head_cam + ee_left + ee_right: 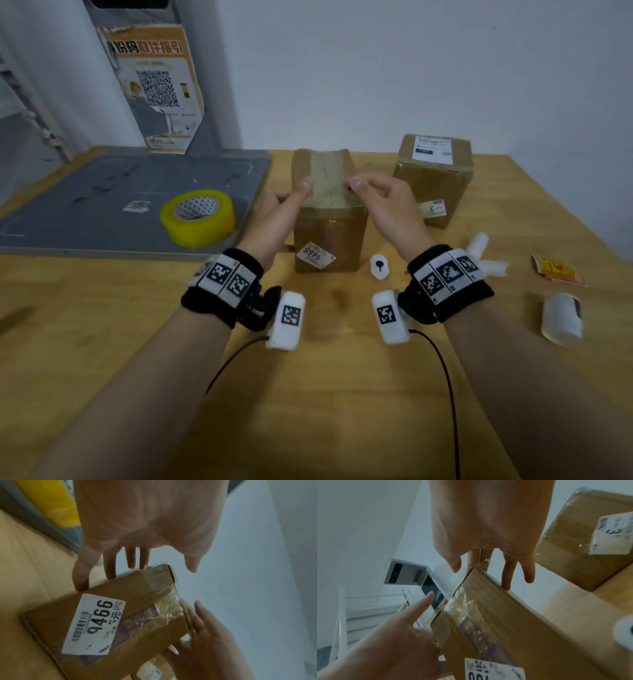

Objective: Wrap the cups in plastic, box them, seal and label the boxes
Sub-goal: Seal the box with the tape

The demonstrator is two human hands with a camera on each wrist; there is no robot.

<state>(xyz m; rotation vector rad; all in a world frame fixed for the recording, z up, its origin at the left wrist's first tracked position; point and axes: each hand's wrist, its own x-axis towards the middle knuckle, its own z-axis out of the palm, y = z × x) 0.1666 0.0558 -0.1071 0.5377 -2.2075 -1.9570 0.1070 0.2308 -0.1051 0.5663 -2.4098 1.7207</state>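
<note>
Cardboard box (329, 236), 9466 label (314, 255) on the near face. Where exactly?
— Upright at the middle of the wooden table (342, 377), straight ahead, flanked by both hands.
— Grip?
— Nothing clasped. Left hand (274, 219) spread, fingers straight down the left face, thumb up on the top edge. Right hand (380, 205) likewise unclenched, fingertips on the top beside the tape strip (327, 174), other fingers against the right face.
— Axis of the strip?
— Running away from the body across the top, then down the near face, wrinkled there. Equally near to either hand.
— Next, probably?
— Pressing outward and down along that strip, then labelling. Top bare of any address label.
— Room around?
— Yellow tape roll (198, 217) on the grey mat (102, 192), left. Second box (435, 178), sealed and labelled, behind on the right. Wrapped cup (561, 318) lying near right. White wall behind.
</note>
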